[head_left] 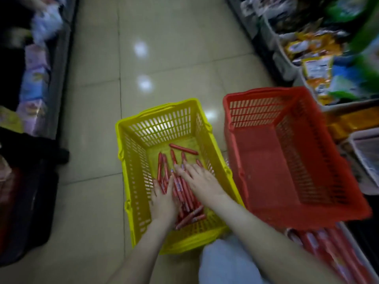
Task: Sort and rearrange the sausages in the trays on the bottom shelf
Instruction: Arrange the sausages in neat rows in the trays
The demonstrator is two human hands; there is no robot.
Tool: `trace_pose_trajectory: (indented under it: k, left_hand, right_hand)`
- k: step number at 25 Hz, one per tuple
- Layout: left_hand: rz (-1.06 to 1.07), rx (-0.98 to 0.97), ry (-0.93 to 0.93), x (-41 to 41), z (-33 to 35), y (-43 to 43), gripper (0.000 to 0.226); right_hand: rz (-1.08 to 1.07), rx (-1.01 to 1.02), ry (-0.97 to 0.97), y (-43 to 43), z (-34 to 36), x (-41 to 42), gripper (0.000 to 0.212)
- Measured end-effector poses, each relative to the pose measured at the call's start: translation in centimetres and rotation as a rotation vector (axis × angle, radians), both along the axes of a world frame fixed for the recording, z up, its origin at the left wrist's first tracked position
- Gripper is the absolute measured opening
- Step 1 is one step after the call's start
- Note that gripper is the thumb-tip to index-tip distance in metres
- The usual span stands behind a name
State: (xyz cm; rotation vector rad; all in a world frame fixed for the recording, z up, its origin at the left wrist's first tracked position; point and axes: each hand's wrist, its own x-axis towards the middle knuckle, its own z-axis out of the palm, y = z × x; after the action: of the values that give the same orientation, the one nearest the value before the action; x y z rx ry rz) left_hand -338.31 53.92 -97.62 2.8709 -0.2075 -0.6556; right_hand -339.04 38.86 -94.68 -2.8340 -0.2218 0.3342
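A yellow plastic basket [131, 160] stands on the floor in front of me with several red wrapped sausages [183, 191] lying in it. Both my hands are inside it. My left hand [164, 199] lies with straight fingers on the left side of the sausage pile. My right hand [200, 177] rests with spread fingers on top of the pile. One sausage [183, 149] lies crosswise at the far end of the basket. More red sausages [328, 249] lie in a tray on the bottom shelf at my lower right.
A red basket [287, 218] with nothing in it sits tilted to the right of the yellow one, against the shelf. Shelves with snack packets [313, 50] line the right side. Boxed goods [34, 87] fill the left shelf. Tiled aisle floor [164, 48] stretches ahead.
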Motion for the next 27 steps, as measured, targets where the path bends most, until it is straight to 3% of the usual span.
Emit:
trace_pose_trajectory:
  k: [2, 5, 8, 11, 14, 16, 19, 24, 27]
  left_hand:
    - [0.110, 0.026, 0.110, 1.5, -4.4, -0.4, 0.075]
    - [0.313, 0.007, 0.316, 3.3, -10.1, -1.7, 0.089]
    - [0.338, 0.078, 0.324, 3.4, -13.6, -3.1, 0.108]
    - [0.308, 0.107, 0.263, 2.2, -14.7, -3.8, 0.105]
    - [0.221, 0.109, 0.224, 1.4, -14.8, -3.4, 0.098]
    - [0.213, 0.088, 0.225, 1.5, -14.9, -3.1, 0.094]
    - [0.242, 0.077, 0.262, 1.6, -14.8, -3.4, 0.096]
    - [0.237, 0.043, 0.318, 2.0, -15.0, -3.3, 0.096]
    - [0.192, 0.014, 0.295, 2.6, -14.4, -3.2, 0.105]
  right_hand:
    - [-0.073, 0.010, 0.182, 0.9, -4.6, 1.6, 0.069]
    - [-0.391, -0.078, 0.348, 0.0, -11.8, 3.4, 0.109]
    - [-0.419, -0.089, 0.570, -0.2, -17.1, 4.4, 0.114]
    - [-0.427, -0.086, 0.558, 0.3, -18.9, 4.6, 0.125]
    - [-0.586, 0.027, 0.533, 0.1, -19.1, 4.5, 0.133]
    - [-0.665, 0.090, 0.517, 0.0, -19.2, 4.9, 0.126]
    - [-0.737, 0.076, 0.472, 0.3, -19.4, 5.2, 0.099]
    - [-0.672, 0.087, 0.459, 1.1, -20.0, 4.4, 0.077]
    - [-0.835, 0.291, 0.485, 0.9, -20.5, 4.1, 0.073]
